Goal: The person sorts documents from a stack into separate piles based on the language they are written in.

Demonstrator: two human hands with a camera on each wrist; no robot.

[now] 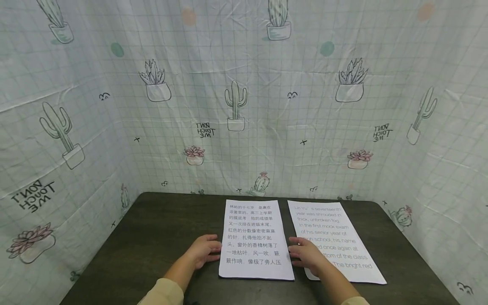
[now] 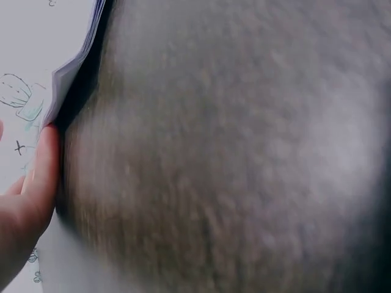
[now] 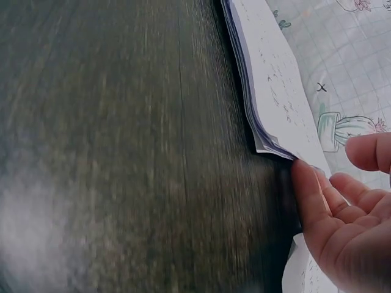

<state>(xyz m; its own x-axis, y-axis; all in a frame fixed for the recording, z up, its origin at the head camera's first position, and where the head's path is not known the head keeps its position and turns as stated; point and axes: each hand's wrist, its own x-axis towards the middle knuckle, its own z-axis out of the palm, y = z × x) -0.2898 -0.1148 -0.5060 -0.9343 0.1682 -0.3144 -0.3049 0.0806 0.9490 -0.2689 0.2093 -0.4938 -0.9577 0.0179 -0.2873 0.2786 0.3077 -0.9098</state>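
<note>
A stack of paper printed with Chinese text (image 1: 253, 237) lies on the table between my two hands. My left hand (image 1: 203, 250) is at its left edge, fingers extended toward the paper. On the opposite side my right hand (image 1: 306, 254) has its fingertips right at the right edge, while its palm and wrist overlap the paper with English text (image 1: 343, 241). The right wrist view shows several layered sheets (image 3: 275, 91) with a finger (image 3: 310, 192) against the corner. In the left wrist view a fingertip (image 2: 46, 159) meets the slightly lifted corner of the stack.
The dark wooden table (image 1: 160, 224) extends to both sides of the papers. A hanging cloth (image 1: 244, 152) printed with cacti and potted plants encloses its back and sides. The English paper lies slightly apart from the Chinese stack, angled to the right.
</note>
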